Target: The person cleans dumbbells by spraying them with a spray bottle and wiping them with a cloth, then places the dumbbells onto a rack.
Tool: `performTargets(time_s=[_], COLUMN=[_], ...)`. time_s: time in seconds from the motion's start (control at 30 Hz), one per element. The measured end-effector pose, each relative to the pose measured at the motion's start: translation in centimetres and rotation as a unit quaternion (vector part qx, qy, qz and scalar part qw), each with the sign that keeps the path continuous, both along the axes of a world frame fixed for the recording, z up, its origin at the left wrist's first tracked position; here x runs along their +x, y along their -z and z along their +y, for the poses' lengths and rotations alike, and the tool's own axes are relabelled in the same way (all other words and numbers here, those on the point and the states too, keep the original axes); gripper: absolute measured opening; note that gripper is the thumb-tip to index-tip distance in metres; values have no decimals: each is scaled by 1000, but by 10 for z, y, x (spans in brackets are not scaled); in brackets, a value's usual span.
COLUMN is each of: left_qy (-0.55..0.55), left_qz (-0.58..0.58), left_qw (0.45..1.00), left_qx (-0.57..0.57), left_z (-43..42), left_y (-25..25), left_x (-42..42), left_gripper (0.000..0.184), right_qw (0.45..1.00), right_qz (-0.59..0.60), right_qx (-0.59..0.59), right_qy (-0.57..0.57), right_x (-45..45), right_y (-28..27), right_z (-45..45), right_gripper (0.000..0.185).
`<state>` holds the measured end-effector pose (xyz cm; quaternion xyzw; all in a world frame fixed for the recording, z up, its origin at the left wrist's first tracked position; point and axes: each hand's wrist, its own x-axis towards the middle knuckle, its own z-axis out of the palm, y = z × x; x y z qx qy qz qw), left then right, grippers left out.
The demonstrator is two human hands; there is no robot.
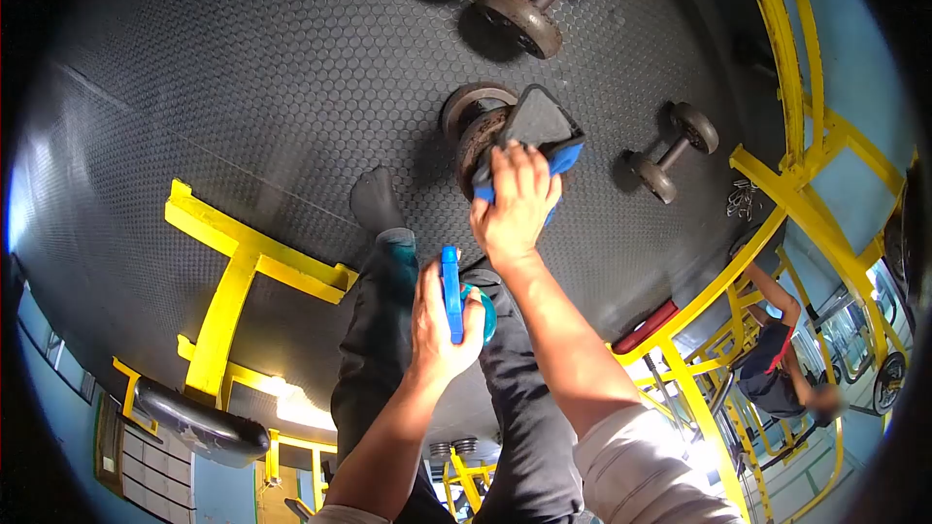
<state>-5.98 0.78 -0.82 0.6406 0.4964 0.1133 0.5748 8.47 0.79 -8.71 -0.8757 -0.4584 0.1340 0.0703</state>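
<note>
My right hand (519,204) is closed on a cloth (541,121), grey with a dark border on one side and blue on the other. It presses the cloth against a worn, rusty dumbbell (478,102) on the floor; the cloth and hand hide part of this dumbbell. Lower down, in front of my legs, my left hand (439,330) is wrapped round a spray bottle (451,296) with a long blue head. Some of the bottle's teal body shows beside my fingers, and the rest is hidden. The bottle is apart from the dumbbell.
Other dumbbells (519,19) lie on the black textured floor (291,87) at the top, and a smaller dumbbell (677,150) to the right. A yellow frame (228,301) stands left, with more yellow gym equipment (767,204) at right. Another person (772,359) is at far right.
</note>
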Motion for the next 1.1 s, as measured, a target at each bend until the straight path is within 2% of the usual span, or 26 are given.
performTargets(time_s=[0.17, 0.23, 0.3, 0.37, 0.4, 0.43, 0.5, 0.53, 0.63, 0.7, 0.77, 0.8, 0.83, 0.9, 0.97, 1.0, 1.03, 1.1], left_qy=[-4, -9, -15, -10, -6, -6, -25, -25, -56, -76, -79, -70, -75, -77, -82, -86, -93, -92], left_qz=[-11, 10, 16, 7, 18, 21, 12, 13, 12, 22, 16, 15, 16, 11, 9, 9, 14, -14], left_qw=[1000, 1000, 1000, 1000, 1000, 1000, 1000, 1000, 997, 996, 996, 997, 996, 995, 996, 996, 995, 996], left_qx=[21, 14, 8, -8, -12, -17, -14, -12, -42, -30, -49, -31, -34, -55, -36, -23, -24, -15], left_z=[-1, -2, -6, -15, -15, -18, -19, -17, -14, -17, -17, -19, -21, -19, -20, -21, -22, -19], left_y=[-2, -2, -2, -2, -5, -5, -3, -4, -7, -7, -8, -6, -8, -8, -5, -4, -3, -6], left_x=[3, 3, 2, 2, 3, 3, 2, 1, 5, 4, 4, 3, 2, 1, -1, -3, -4, -3], left_gripper=[56, 55, 52, 51, 51, 51, 52, 52, 55, 55, 55, 56, 56, 57, 56, 56, 56, 57], right_qw=[971, 978, 997, 996, 996, 999, 999, 994, 985, 998, 981, 942, 875, 782, 863, 846, 898, 923], right_qz=[85, 95, 38, -65, -55, 10, 15, 62, 109, 29, 37, 151, 260, 452, 413, 440, 381, 274], right_qx=[-96, -47, -5, 50, 64, 36, -10, -22, -13, 31, 128, 143, 150, 110, 13, -47, -131, -269], right_qy=[-201, -181, -73, 21, 40, 14, -47, -83, -134, -44, 144, 264, 379, 414, 291, 297, 179, -32], right_x=[22, 44, 52, 38, 27, 14, -12, -10, 26, 60, 93, 93, 92, 105, 127, 130, 125, 107], right_y=[-20, -24, -8, -3, 4, 1, -2, -8, -23, -15, -5, -18, -32, 0, 22, 19, 12, 8], right_z=[-62, -74, -75, -30, -14, -4, -19, -35, -85, -111, -107, -72, -36, -8, 18, 38, 61, 104], right_gripper=[67, 65, 59, 56, 59, 69, 75, 77, 64, 51, 36, 31, 30, 31, 30, 28, 31, 36])
